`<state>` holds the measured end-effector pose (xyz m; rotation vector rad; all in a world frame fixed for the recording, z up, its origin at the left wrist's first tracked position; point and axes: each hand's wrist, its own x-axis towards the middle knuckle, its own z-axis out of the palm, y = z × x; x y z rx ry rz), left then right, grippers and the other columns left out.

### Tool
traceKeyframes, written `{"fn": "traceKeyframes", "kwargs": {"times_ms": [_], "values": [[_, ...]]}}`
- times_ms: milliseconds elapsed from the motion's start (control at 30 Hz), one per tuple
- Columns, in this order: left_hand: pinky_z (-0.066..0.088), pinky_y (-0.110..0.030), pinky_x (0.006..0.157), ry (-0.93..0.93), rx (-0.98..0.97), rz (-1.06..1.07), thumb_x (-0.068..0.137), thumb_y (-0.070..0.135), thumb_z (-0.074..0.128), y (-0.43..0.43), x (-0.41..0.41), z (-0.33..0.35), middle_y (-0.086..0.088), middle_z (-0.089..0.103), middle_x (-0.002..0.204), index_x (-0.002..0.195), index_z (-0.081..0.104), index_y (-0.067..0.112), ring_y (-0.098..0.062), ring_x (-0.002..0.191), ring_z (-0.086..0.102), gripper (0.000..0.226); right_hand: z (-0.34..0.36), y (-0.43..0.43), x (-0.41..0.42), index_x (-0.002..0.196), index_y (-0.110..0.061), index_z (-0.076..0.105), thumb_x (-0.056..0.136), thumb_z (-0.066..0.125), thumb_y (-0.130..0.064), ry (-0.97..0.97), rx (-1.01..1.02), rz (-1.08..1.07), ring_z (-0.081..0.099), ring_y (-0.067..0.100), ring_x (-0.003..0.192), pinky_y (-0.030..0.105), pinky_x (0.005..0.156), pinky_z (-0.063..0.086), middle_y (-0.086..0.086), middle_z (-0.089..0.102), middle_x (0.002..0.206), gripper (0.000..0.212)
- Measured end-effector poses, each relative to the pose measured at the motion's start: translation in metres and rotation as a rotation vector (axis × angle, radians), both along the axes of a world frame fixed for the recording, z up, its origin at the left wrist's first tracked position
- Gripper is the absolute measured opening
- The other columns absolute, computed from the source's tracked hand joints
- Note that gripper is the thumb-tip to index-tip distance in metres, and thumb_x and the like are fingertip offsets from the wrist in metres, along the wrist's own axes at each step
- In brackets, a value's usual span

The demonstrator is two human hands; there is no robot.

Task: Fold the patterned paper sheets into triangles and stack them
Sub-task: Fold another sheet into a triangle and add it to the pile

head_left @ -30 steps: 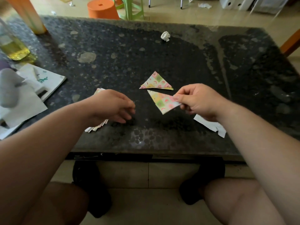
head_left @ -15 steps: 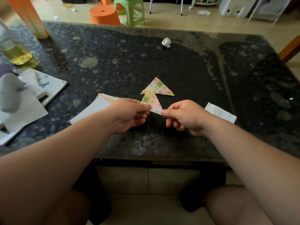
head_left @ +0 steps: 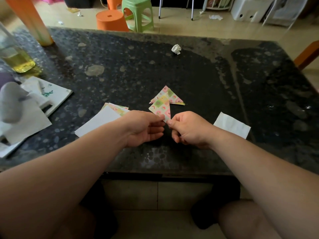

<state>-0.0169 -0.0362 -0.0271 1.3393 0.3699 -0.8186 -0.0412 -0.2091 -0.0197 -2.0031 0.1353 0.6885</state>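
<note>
A folded patterned paper triangle (head_left: 161, 108) is held just above the dark table (head_left: 207, 87), pinched at its near corner by both my left hand (head_left: 145, 129) and my right hand (head_left: 188, 130). Right behind it another folded patterned triangle (head_left: 170, 96) lies flat on the table. A stack of unfolded patterned sheets (head_left: 103, 120) lies white side up by my left wrist, with coloured edges showing at its far side.
A white slip of paper (head_left: 232, 125) lies right of my right hand. A crumpled paper ball (head_left: 176, 48) sits at the table's far middle. Booklets and papers (head_left: 39, 100), a bottle of yellow liquid (head_left: 15, 56) and an orange cup (head_left: 32, 21) crowd the left side.
My right hand brought the triangle from the right toward the middle, and my left hand left the sheet stack and pinched it too. The triangle now points away from me.
</note>
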Motion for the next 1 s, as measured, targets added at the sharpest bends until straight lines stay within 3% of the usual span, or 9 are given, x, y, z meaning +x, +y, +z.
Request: {"fn": "traceKeyframes", "kwargs": {"times_ms": [100, 200, 333, 433, 533, 767, 900, 1000], "values": [[0.06, -0.034, 0.07, -0.072, 0.087, -0.101, 0.102, 0.014, 0.06, 0.003, 0.001, 0.001, -0.013, 0.072, 0.088, 0.097, 0.066, 0.005, -0.021, 0.075, 0.072, 0.011, 0.0, -0.002, 0.003, 0.087, -0.013, 0.065, 0.104, 0.058, -0.033, 0.013, -0.023, -0.014, 0.048, 0.011, 0.048, 0.023, 0.044, 0.038, 0.002, 0.069, 0.061, 0.027], [0.061, -0.035, 0.069, -0.135, 0.168, -0.274, 0.104, 0.01, 0.055, 0.008, 0.005, 0.006, -0.016, 0.074, 0.09, 0.101, 0.062, 0.003, -0.022, 0.072, 0.073, 0.01, -0.003, -0.01, 0.014, 0.097, -0.018, 0.069, 0.098, 0.069, -0.035, 0.007, 0.014, -0.167, 0.055, 0.012, 0.06, 0.023, 0.045, 0.038, 0.005, 0.075, 0.084, 0.017], [0.062, -0.034, 0.066, -0.23, 0.325, -0.383, 0.1, 0.007, 0.062, 0.01, 0.015, 0.013, -0.017, 0.07, 0.086, 0.104, 0.063, -0.001, -0.017, 0.062, 0.069, 0.009, -0.003, -0.024, 0.032, 0.096, -0.013, 0.069, 0.097, 0.07, -0.018, 0.018, 0.095, -0.4, 0.054, 0.014, 0.063, 0.023, 0.044, 0.037, 0.009, 0.073, 0.087, 0.005], [0.059, -0.031, 0.06, -0.302, 0.4, -0.284, 0.093, 0.009, 0.073, 0.009, 0.027, 0.018, -0.008, 0.068, 0.069, 0.092, 0.07, 0.004, -0.014, 0.056, 0.064, 0.005, -0.003, -0.03, 0.038, 0.092, -0.008, 0.069, 0.096, 0.069, -0.007, 0.018, 0.187, -0.461, 0.052, 0.012, 0.058, 0.021, 0.043, 0.036, 0.011, 0.072, 0.082, 0.004], [0.054, -0.026, 0.054, -0.366, 0.444, -0.131, 0.087, 0.013, 0.08, 0.011, 0.041, 0.016, 0.0, 0.065, 0.057, 0.088, 0.075, 0.007, -0.009, 0.049, 0.058, 0.008, -0.003, -0.034, 0.046, 0.091, -0.007, 0.072, 0.096, 0.07, -0.01, -0.021, 0.158, -0.475, 0.054, 0.012, 0.061, 0.022, 0.045, 0.039, 0.01, 0.074, 0.081, 0.006], [0.052, -0.03, 0.061, -0.404, 0.467, -0.011, 0.091, 0.021, 0.077, 0.008, 0.075, 0.007, -0.006, 0.063, 0.073, 0.093, 0.078, 0.012, -0.015, 0.062, 0.054, 0.009, -0.005, -0.032, 0.075, 0.086, -0.008, 0.074, 0.098, 0.067, -0.013, -0.075, 0.125, -0.481, 0.05, 0.013, 0.06, 0.023, 0.044, 0.037, 0.007, 0.07, 0.076, 0.014], [0.049, -0.027, 0.058, -0.446, 0.542, -0.045, 0.095, 0.025, 0.073, 0.004, 0.087, 0.002, 0.002, 0.063, 0.062, 0.086, 0.076, 0.018, -0.014, 0.06, 0.054, 0.012, -0.01, -0.033, 0.087, 0.086, -0.009, 0.075, 0.096, 0.068, -0.013, -0.07, 0.077, -0.47, 0.051, 0.014, 0.061, 0.024, 0.046, 0.039, 0.008, 0.071, 0.078, 0.013], [0.056, -0.03, 0.063, -0.475, 0.566, -0.023, 0.093, 0.027, 0.075, 0.002, 0.094, -0.001, 0.0, 0.068, 0.065, 0.085, 0.076, 0.019, -0.013, 0.06, 0.059, 0.012, -0.012, -0.035, 0.093, 0.084, -0.013, 0.076, 0.096, 0.07, -0.016, -0.072, 0.036, -0.451, 0.053, 0.016, 0.064, 0.025, 0.048, 0.041, 0.009, 0.073, 0.083, 0.013]]}}
